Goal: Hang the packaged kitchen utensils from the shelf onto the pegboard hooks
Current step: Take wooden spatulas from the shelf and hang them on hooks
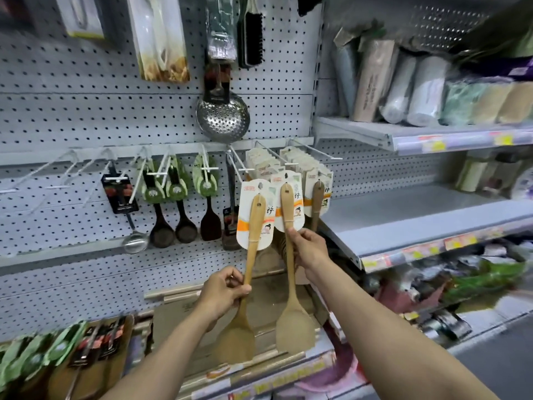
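Observation:
Two wooden spatulas on white and orange backing cards are held up in front of the grey pegboard (72, 116). My left hand (223, 293) grips the handle of the left spatula (253, 226), whose card top is just below a white hook (245, 169). My right hand (307, 246) pinches the handle of the right spatula (288, 209), its card top near the neighbouring hook (290, 164). More carded wooden spatulas (317, 194) hang on the hook to the right.
Dark ladles and a turner with green cards (176, 192) hang to the left, beside several bare hooks (57, 186). A steel skimmer (222, 115) hangs above. A lower shelf (259, 376) holds cardboard boxes and more packaged utensils (43, 359). Grey shelves (418, 226) stick out on the right.

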